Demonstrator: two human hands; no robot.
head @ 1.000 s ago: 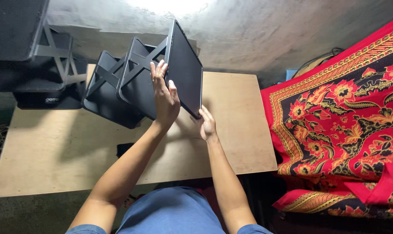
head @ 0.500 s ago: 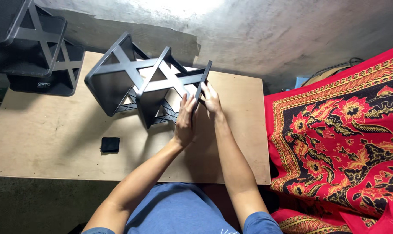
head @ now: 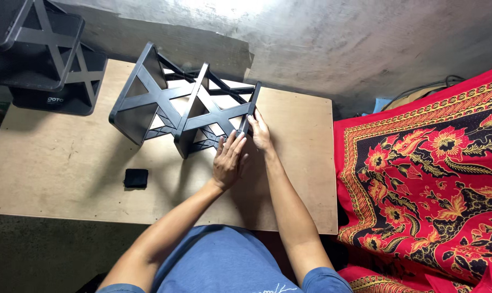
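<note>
Head view looks straight down on a pale wooden board that serves as a work surface, with a rough grey floor beyond it toward 12 o'clock. At the far left, toward 10 o'clock, a second black rack with crossed braces sits partly off the board's corner. On the board at about 8 o'clock from the hands lies a small black square pad, well apart from everything else. Next comes the black plastic shelf rack, lying on its side across the upper middle of the board: three flat panels stand on edge, joined by X-shaped braces, and the whole frame runs from 10 o'clock down toward the hands. The left hand lies nearly flat, fingers stretched and close together, its fingertips touching the lower corner of the nearest panel; it presses rather than clasps. Just to its right, the right hand has its fingers loosely curled against the outer face and edge of that same end panel, touching it at the 3 o'clock end of the rack; whether the fingers wrap round the edge cannot be told. Both forearms run down to 6 o'clock, over blue clothing. At the far right, from 2 to 5 o'clock, spreads a red patterned cloth with floral motifs.
</note>
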